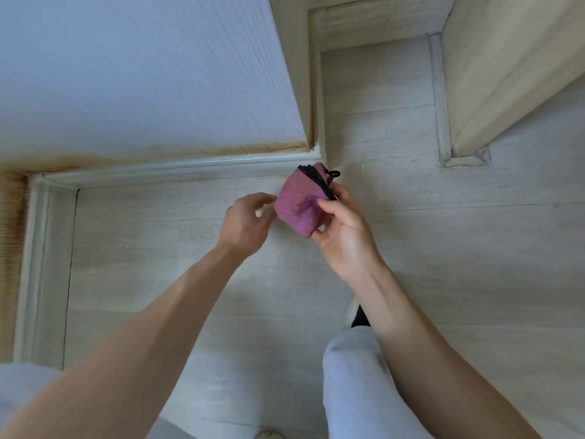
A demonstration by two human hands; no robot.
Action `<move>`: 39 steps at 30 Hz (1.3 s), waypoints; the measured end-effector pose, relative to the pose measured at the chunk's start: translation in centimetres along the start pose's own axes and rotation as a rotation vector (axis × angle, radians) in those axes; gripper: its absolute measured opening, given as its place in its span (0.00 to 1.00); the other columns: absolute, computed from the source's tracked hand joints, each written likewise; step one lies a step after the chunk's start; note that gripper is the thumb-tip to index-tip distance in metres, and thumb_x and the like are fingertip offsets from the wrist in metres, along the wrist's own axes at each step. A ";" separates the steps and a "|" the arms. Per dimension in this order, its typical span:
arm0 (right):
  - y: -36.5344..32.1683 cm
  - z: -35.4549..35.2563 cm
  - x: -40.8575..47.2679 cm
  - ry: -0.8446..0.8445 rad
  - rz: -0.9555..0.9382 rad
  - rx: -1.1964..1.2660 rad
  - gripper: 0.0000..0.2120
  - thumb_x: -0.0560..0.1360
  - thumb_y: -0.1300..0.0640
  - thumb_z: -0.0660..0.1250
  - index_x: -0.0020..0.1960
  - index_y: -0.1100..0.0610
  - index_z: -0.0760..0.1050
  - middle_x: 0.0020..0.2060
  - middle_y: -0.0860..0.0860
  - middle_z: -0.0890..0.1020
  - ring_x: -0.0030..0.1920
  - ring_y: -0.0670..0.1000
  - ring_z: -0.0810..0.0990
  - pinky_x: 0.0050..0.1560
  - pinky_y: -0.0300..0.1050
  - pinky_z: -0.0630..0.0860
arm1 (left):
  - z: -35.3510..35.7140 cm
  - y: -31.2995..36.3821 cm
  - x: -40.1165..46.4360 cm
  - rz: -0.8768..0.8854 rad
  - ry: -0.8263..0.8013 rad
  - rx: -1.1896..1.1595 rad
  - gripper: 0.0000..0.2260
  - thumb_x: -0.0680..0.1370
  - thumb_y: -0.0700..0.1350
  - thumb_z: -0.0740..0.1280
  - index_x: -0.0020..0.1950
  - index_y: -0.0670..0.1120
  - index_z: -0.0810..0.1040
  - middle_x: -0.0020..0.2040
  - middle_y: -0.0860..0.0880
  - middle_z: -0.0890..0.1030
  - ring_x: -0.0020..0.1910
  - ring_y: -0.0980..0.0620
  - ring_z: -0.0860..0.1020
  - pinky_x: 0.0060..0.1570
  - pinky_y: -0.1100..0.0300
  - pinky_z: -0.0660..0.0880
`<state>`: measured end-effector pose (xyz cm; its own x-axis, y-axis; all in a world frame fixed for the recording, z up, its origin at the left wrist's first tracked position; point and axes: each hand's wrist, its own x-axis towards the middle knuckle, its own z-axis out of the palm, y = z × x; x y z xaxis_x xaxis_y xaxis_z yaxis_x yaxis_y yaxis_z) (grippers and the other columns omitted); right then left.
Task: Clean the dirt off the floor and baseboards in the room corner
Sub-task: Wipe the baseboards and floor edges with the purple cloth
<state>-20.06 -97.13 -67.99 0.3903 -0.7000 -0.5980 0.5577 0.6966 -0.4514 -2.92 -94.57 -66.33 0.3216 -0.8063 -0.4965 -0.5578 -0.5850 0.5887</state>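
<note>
cloth (pixel 297 202) pinched in right hand (pixel 343 229) | left hand (pixel 245 221) just left of cloth, fingers loosely curled, holding nothing | baseboard (pixel 177 172) beyond cloth

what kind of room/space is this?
Likely a room corner in a home: pale wood-look plank floor, white baseboard along a textured wall stained brown at its foot. The right hand holds a folded pink cloth.

One pink cloth (pixel 297 202); two hands; two baseboards.
</note>
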 end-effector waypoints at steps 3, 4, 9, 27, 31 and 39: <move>0.7 -0.7 -0.4 -0.016 -0.044 -0.009 0.16 0.74 0.65 0.65 0.58 0.52 0.80 0.51 0.53 0.82 0.50 0.51 0.78 0.50 0.46 0.72 | 0.0 1.2 -2.6 -0.256 -0.152 -0.574 0.25 0.86 0.59 0.56 0.57 0.41 0.84 0.51 0.46 0.87 0.54 0.48 0.85 0.59 0.56 0.79; 0.9 -0.8 -0.6 -0.028 -0.051 -0.018 0.16 0.73 0.65 0.65 0.58 0.52 0.80 0.52 0.53 0.83 0.51 0.51 0.79 0.52 0.46 0.72 | 0.0 1.6 -3.4 -0.290 -0.204 -0.699 0.28 0.85 0.61 0.54 0.59 0.40 0.83 0.54 0.42 0.87 0.56 0.45 0.85 0.60 0.53 0.80; 0.7 -1.5 -2.1 -0.117 -0.035 -0.241 0.18 0.73 0.60 0.66 0.62 0.55 0.76 0.56 0.54 0.84 0.57 0.52 0.81 0.61 0.50 0.76 | 1.2 0.7 -5.1 -0.263 -0.197 -0.907 0.20 0.79 0.54 0.69 0.62 0.39 0.80 0.56 0.42 0.85 0.57 0.45 0.84 0.67 0.48 0.76; -0.3 -0.9 -3.2 0.017 0.127 -0.286 0.22 0.76 0.61 0.73 0.69 0.60 0.76 0.54 0.57 0.86 0.55 0.54 0.85 0.54 0.45 0.81 | -0.7 -2.3 -8.4 -0.131 -0.394 -0.551 0.29 0.73 0.49 0.76 0.72 0.50 0.72 0.55 0.38 0.84 0.54 0.42 0.84 0.53 0.53 0.79; -0.7 0.0 -3.3 -0.022 0.020 -0.321 0.22 0.78 0.69 0.68 0.70 0.56 0.76 0.52 0.56 0.86 0.53 0.50 0.84 0.56 0.42 0.81 | -0.5 -1.8 -8.9 -0.132 -0.486 -0.650 0.15 0.78 0.49 0.71 0.62 0.44 0.82 0.57 0.43 0.86 0.58 0.46 0.83 0.60 0.54 0.77; -0.9 -1.0 -3.6 0.030 0.099 -0.318 0.26 0.73 0.69 0.62 0.69 0.55 0.75 0.53 0.59 0.83 0.54 0.56 0.81 0.55 0.51 0.79 | -0.3 -2.2 -9.2 -0.052 -0.241 -0.789 0.17 0.73 0.41 0.78 0.59 0.42 0.80 0.50 0.46 0.85 0.50 0.49 0.84 0.52 0.58 0.79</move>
<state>-22.68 -95.11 -66.10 0.4067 -0.6247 -0.6666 0.2600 0.7786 -0.5711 -4.38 -85.90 -62.85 0.1090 -0.7882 -0.6056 0.1832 -0.5829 0.7916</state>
